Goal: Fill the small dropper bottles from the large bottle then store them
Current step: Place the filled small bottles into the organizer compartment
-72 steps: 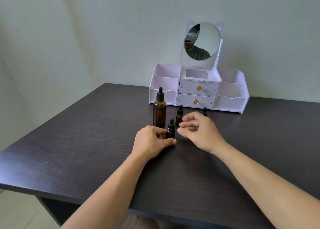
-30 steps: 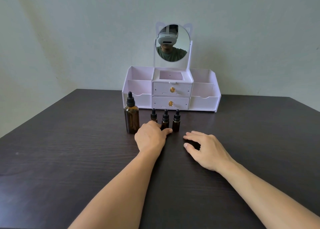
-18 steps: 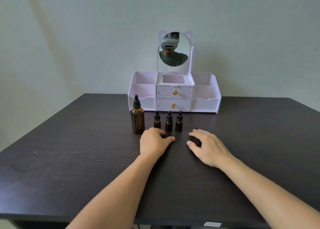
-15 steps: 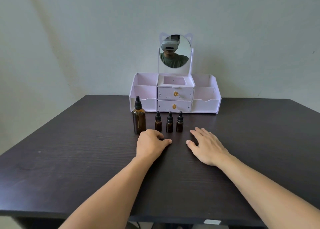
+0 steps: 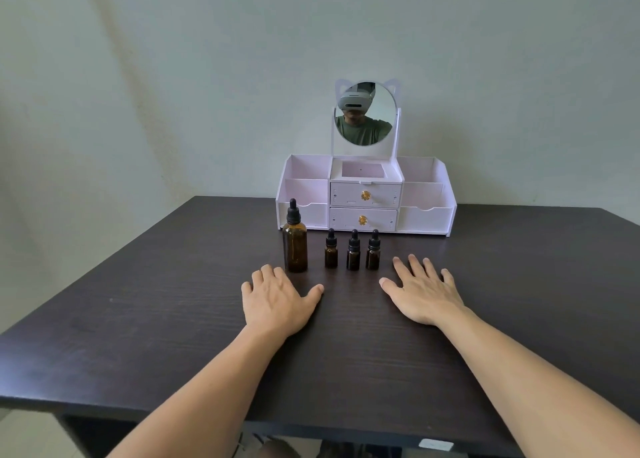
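Left hand (image 5: 275,303) and right hand (image 5: 423,293) both lie flat, palms down, fingers spread, holding nothing, on the dark tabletop (image 5: 145,322). Toward its far edge, between the hands and a white organizer (image 5: 429,215), stand the large bottle (image 5: 294,241) and three small dropper bottles (image 5: 353,251) in a row, all upright and capped. The large one stands just beyond the left fingertips.

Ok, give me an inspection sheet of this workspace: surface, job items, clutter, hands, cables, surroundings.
Surface: dark wood-grain table.
Job's things: large dropper bottle and three small dropper bottles in a row, all upright and capped; white organizer behind them, both drawers closed.
Clutter: nothing seen.
Hands: left hand and right hand flat on the table, holding nothing.
Cables: nothing seen.
Surroundings: pale wall; mirror on the organizer.
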`<state>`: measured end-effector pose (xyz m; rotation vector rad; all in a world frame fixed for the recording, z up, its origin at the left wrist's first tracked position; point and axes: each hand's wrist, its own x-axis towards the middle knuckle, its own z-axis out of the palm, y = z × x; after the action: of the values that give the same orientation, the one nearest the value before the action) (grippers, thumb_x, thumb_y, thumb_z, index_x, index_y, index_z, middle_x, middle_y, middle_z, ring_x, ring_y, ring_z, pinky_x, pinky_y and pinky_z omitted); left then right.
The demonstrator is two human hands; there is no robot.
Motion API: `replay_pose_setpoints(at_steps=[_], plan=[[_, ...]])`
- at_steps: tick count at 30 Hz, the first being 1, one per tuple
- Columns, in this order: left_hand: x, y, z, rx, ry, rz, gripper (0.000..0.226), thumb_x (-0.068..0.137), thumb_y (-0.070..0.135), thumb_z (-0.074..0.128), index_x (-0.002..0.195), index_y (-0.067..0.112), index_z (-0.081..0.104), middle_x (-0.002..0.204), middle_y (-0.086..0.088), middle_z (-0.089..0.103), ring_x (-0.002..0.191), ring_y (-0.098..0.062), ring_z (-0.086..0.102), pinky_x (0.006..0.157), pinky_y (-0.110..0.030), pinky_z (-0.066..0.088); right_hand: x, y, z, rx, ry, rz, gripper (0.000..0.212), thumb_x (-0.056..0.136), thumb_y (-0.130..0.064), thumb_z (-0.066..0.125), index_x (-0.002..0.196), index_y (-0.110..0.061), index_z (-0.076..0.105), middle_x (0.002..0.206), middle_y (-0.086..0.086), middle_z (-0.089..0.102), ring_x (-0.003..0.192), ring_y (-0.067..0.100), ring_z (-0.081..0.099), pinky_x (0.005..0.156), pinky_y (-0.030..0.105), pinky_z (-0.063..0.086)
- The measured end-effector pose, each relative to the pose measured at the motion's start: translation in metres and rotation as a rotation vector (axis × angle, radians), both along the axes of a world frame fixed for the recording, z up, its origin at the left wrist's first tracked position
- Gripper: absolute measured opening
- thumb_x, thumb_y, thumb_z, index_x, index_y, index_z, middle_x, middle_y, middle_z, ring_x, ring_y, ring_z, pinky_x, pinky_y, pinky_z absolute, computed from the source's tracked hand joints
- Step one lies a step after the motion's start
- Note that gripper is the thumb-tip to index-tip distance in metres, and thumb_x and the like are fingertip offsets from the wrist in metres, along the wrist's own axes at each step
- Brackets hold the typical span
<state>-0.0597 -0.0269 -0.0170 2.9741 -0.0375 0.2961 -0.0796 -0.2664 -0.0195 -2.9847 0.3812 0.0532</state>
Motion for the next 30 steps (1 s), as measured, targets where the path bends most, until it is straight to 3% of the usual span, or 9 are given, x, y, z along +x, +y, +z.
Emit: replay_pose_setpoints(at_steps=[3,6,9,13,18,24,26,30], plan=[[0.01,0.012,-0.002,-0.016,0.094,-0.052,0.104,0.076,0.086,0.024,0.142,0.006,0.036,0.148,-0.007,0.036,0.142,-0.024,0.025,0.117,-0.044,0.019,0.0,0.0,-0.001,-0.004,0.007,0.0,0.071,0.09,-0.067,0.009,0.152,-0.035,0.0,0.163,-0.002,-0.005,0.149,0.023,-0.008,0.119,0.05,-0.002],[0.019,0.022,-0.001,-0.029,0.194,-0.104,0.117,0.071,0.091,0.022,0.153,0.008,0.016,0.162,-0.006,0.012,0.15,-0.02,0.003,0.121,-0.044,0.005,0.001,-0.001,-0.001,-0.006,0.014,0.01,0.071,0.089,-0.067,0.008,0.152,-0.035,-0.001,0.162,-0.002,-0.006,0.149,0.023,-0.008,0.119,0.05,-0.002],[0.03,0.03,0.002,-0.041,0.246,-0.141,0.122,0.066,0.095,0.024,0.155,0.012,0.01,0.163,-0.003,0.005,0.15,-0.017,-0.001,0.122,-0.043,0.002,0.003,-0.003,0.0,-0.009,0.019,0.028,0.071,0.089,-0.068,0.008,0.152,-0.035,-0.001,0.162,-0.002,-0.006,0.149,0.022,-0.009,0.119,0.05,-0.003],[0.04,0.035,0.013,-0.151,0.253,-0.167,0.111,0.07,0.085,0.047,0.152,0.016,0.02,0.162,0.0,0.014,0.149,-0.019,0.009,0.121,-0.041,0.007,0.009,-0.006,0.0,-0.006,0.015,0.044,0.073,0.088,-0.07,0.009,0.152,-0.037,-0.001,0.162,-0.003,-0.006,0.149,0.022,-0.009,0.119,0.051,-0.003],[0.063,0.041,0.01,-0.383,0.277,-0.125,0.114,0.056,0.078,0.07,0.149,0.026,0.03,0.151,0.002,0.037,0.142,-0.03,0.028,0.112,-0.049,0.033,0.019,-0.011,0.002,-0.002,0.022,0.078,0.075,0.087,-0.073,0.012,0.152,-0.037,0.0,0.162,-0.002,-0.006,0.149,0.022,-0.01,0.119,0.053,-0.003],[0.075,0.039,0.005,-0.617,0.22,-0.181,0.113,0.034,0.078,0.079,0.135,0.033,0.053,0.134,0.006,0.058,0.132,-0.021,0.045,0.107,-0.048,0.041,0.022,-0.014,0.003,0.08,-0.129,0.059,0.077,0.082,-0.075,0.036,0.148,-0.036,0.027,0.161,-0.003,0.016,0.149,0.019,0.009,0.119,0.049,0.006],[0.08,0.039,0.004,-0.692,0.199,-0.212,0.118,0.023,0.083,0.075,0.128,0.031,0.06,0.126,0.009,0.064,0.122,-0.016,0.054,0.105,-0.045,0.044,0.022,-0.014,0.003,0.087,-0.137,0.06,0.077,0.082,-0.075,0.037,0.147,-0.036,0.029,0.16,-0.003,0.018,0.149,0.019,0.01,0.119,0.049,0.007],[0.085,0.036,0.001,-0.818,0.17,-0.251,0.103,0.028,0.075,0.082,0.116,0.026,0.067,0.113,0.008,0.07,0.111,-0.013,0.062,0.104,-0.039,0.046,0.022,-0.013,0.003,0.088,-0.135,0.062,0.077,0.082,-0.076,0.034,0.147,-0.034,0.029,0.16,-0.003,0.018,0.149,0.019,0.01,0.12,0.049,0.008]])
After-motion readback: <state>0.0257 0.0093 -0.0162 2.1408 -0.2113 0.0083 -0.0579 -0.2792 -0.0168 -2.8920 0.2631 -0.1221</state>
